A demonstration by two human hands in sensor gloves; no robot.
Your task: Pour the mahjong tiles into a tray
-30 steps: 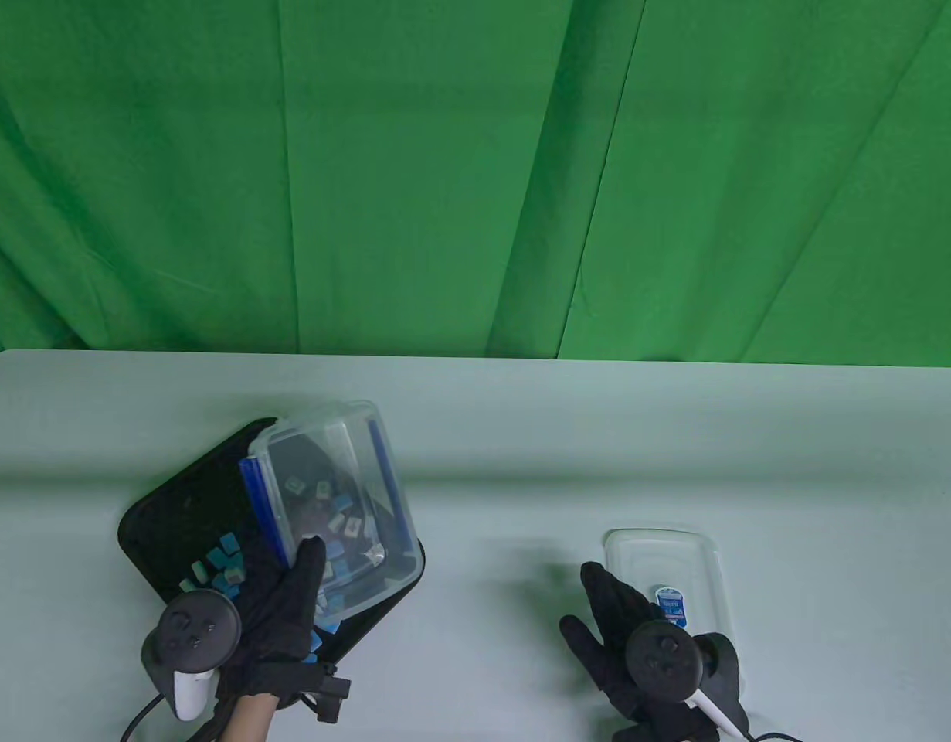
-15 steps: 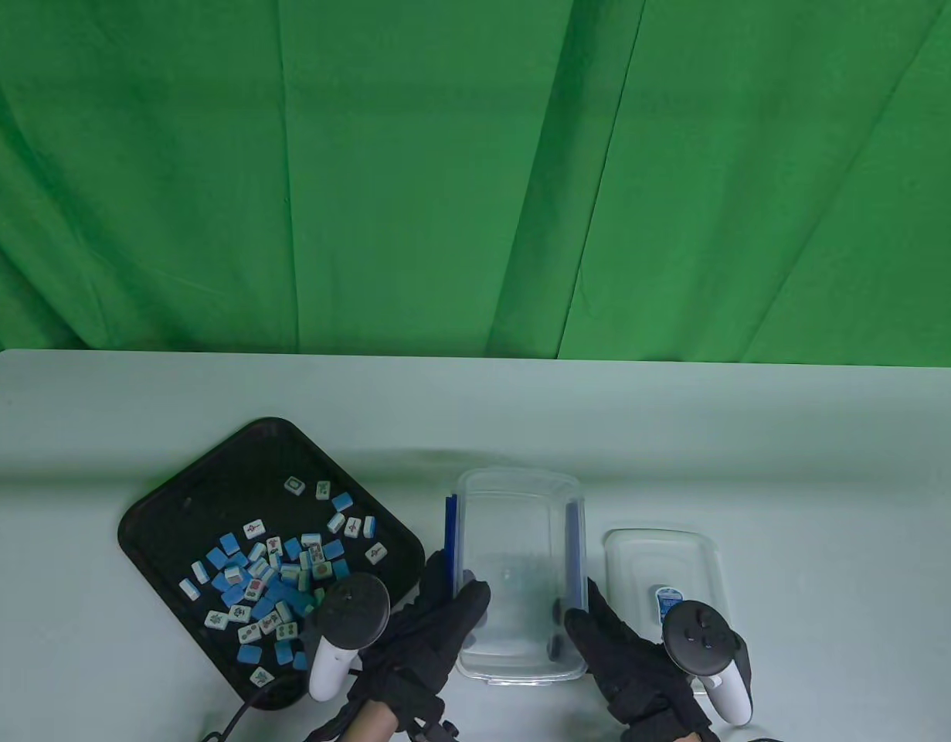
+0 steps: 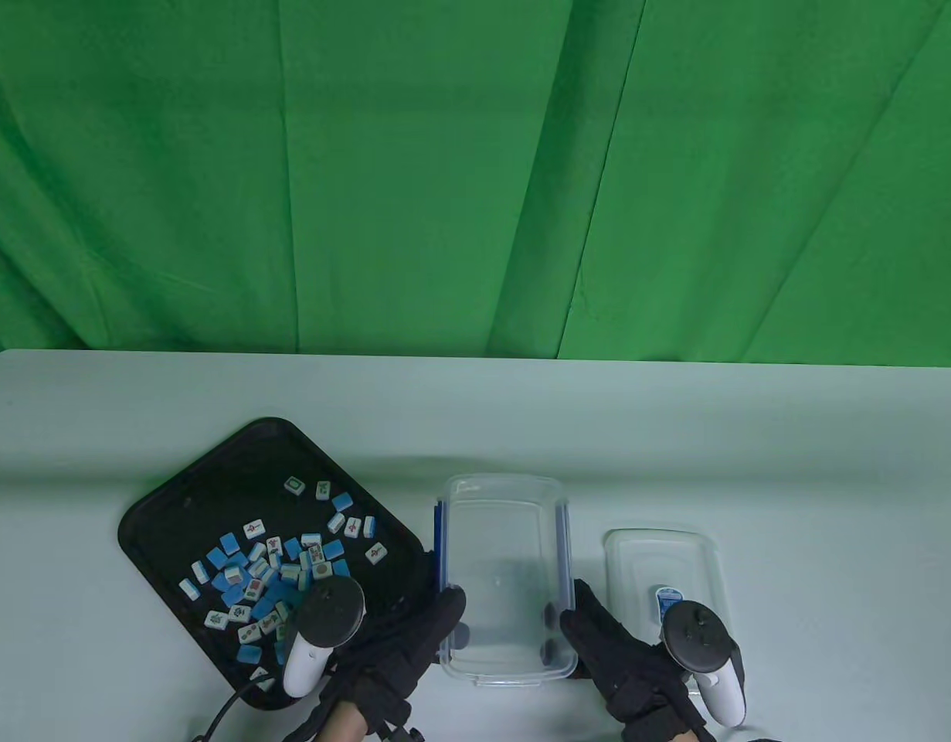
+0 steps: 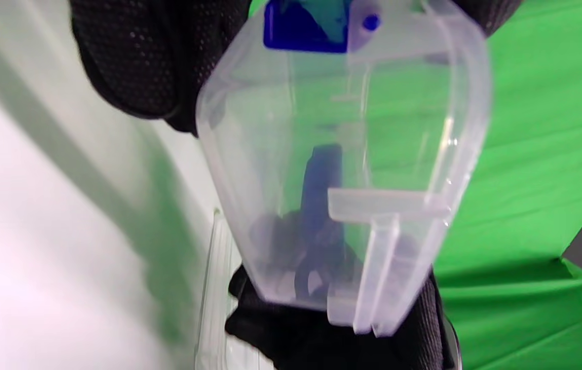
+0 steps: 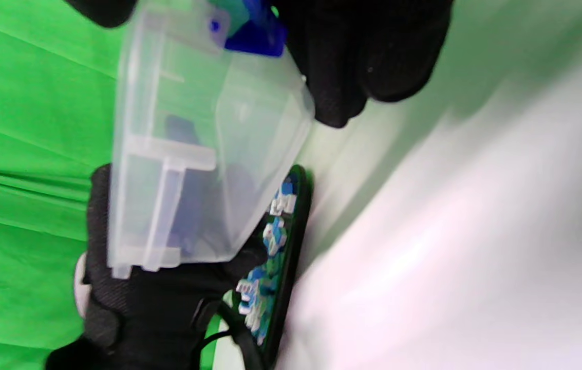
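Note:
A black tray (image 3: 181,495) lies at the table's left and holds several blue and white mahjong tiles (image 3: 274,564); the tray also shows in the right wrist view (image 5: 291,246). An empty clear plastic box (image 3: 502,576) with blue side clips stands upright between the tray and the lid. My left hand (image 3: 436,626) grips its near left side and my right hand (image 3: 579,626) grips its near right side. The box shows close up in the left wrist view (image 4: 342,169) and the right wrist view (image 5: 188,154), with gloved fingers (image 4: 152,56) around it.
The box's clear lid (image 3: 664,568) with a blue label lies flat on the table to the right of the box, partly under my right hand's tracker. A green cloth (image 3: 475,178) hangs behind the table's far edge. A cable (image 3: 228,707) runs off the front edge.
One second ago my left hand held the box tipped over the tray. Since then the tiles have landed in the tray, the box came right and upright, and both hands now hold it.

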